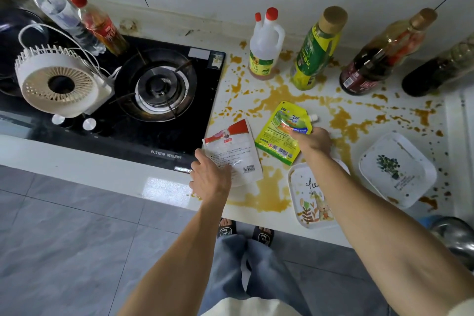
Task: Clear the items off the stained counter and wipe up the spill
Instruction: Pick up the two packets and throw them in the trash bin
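An orange-brown spill [277, 100] is splashed across the white counter [400, 113]. My left hand [211, 177] grips the near edge of a white and red packet [232, 151] lying beside the stove. My right hand [314, 140] pinches a green and yellow spout pouch [282, 131], its far end tilted up off the counter. Two white printed trays lie on the counter: one [301, 202] under my right forearm, another [397, 169] to the right. At the back stand a white vinegar jug [265, 46], a green bottle [315, 51] and two dark sauce bottles [379, 56].
A black gas stove [159, 90] lies to the left, with a white fan [59, 82] and its cable on it. Two bottles [84, 18] stand behind the stove against the wall. A metal bowl [454, 238] is at the right edge. Grey floor tiles lie below.
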A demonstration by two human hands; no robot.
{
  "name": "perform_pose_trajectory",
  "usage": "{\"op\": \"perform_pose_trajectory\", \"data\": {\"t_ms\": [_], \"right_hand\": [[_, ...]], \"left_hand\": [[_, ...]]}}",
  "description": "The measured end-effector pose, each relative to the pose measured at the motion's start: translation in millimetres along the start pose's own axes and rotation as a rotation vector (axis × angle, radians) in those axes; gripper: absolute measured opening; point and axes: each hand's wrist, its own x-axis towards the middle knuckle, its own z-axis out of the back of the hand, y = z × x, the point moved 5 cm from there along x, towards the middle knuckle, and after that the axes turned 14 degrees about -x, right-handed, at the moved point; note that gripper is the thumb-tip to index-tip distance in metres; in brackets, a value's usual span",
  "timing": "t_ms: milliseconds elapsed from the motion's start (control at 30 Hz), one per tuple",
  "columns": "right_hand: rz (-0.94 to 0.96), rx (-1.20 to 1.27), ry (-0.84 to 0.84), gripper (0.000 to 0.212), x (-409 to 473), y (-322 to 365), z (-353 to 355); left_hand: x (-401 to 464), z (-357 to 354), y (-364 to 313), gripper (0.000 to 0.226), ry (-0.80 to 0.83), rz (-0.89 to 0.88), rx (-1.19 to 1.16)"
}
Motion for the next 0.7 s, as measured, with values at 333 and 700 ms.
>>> {"op": "perform_pose_trajectory", "data": {"t_ms": [333,700], "right_hand": [[0.057,0.186,0.044,0.044,-12.4,-1.0,-12.3],[0.036,0.423,0.206,0.017,-26.4,7.2,10.8]], "left_hand": [[8.5,-6.8,-3.5,0.044,0.057,0.008,-0.150],[14.2,15.3,6.1,0.015,0.228,0.012,-0.504]]}}
